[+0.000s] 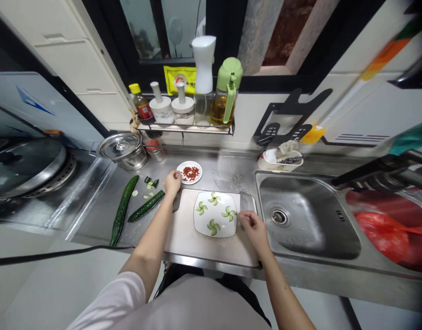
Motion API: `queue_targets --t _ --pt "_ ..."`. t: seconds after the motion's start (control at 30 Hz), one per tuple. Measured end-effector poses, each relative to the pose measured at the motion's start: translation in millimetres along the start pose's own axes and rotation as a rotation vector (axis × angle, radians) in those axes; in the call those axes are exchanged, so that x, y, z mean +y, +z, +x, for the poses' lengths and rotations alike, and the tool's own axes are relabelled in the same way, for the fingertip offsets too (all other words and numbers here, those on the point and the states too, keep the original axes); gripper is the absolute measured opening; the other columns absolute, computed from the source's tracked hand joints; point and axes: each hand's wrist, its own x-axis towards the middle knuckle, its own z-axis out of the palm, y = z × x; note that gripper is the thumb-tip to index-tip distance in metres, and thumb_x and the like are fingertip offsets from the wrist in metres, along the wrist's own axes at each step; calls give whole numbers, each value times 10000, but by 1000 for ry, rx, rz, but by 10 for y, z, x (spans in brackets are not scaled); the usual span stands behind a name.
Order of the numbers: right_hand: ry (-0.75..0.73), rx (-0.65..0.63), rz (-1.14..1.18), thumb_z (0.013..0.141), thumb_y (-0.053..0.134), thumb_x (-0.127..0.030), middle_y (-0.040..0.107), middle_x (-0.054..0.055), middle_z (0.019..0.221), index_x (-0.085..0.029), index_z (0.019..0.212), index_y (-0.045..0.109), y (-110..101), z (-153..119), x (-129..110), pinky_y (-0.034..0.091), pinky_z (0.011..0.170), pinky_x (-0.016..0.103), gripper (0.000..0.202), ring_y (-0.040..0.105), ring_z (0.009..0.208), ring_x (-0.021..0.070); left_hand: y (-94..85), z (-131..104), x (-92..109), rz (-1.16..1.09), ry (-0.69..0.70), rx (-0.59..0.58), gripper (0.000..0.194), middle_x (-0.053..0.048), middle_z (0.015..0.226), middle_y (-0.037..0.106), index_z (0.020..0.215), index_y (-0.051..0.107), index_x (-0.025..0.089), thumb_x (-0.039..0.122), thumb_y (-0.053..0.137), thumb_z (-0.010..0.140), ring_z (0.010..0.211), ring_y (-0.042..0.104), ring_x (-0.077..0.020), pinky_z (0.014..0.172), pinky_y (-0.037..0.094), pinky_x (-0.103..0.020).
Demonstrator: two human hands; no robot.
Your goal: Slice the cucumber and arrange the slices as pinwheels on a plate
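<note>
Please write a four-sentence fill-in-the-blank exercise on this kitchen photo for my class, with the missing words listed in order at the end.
1. The small round plate by the left hand holds pieces coloured ____.
2. On the square plate, the number of green pinwheel arrangements is ____.
3. The right hand is nearest the square plate's ____ edge.
4. In the picture, the steel pot stands to the ____ of the sink.

Missing words: red; four; right; left.

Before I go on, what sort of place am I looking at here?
A kitchen, most likely a home one: there is a metal sink set in the counter, a lidded pan on the stove, and a rack of seasoning jars on the wall.
</note>
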Motion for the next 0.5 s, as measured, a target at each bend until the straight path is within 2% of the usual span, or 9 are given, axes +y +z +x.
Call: queue_targets --t 0.2,0.33,0.5 --pt "-9 24 -6 718 599 -516 528 -16 565 -192 782 648 11 -37 104 376 509 254 334 426 523 128 99 299 90 278 57 -94 249 -78 1098 712 1021 702 261 280 489 894 1068 601 -256 932 395 -377" --pt "-11 24 -32 722 594 -494 481 -31 552 -184 796 667 7 -78 188 376 518 257 327 421 533 130 157 442 107 379 88 -114 290 -110 1132 696 1071 709 260 253 475 899 1102 587 -265 943 388 -386" --pt "-8 24 -45 732 587 -479 494 -25 574 -179 808 670 -2 -94 202 384 535 258 321 429 553 132 211 563 113 449 161 -174 301 -107 1153 676 1120 708 305 280 509 895 1102 596 -267 942 389 -389"
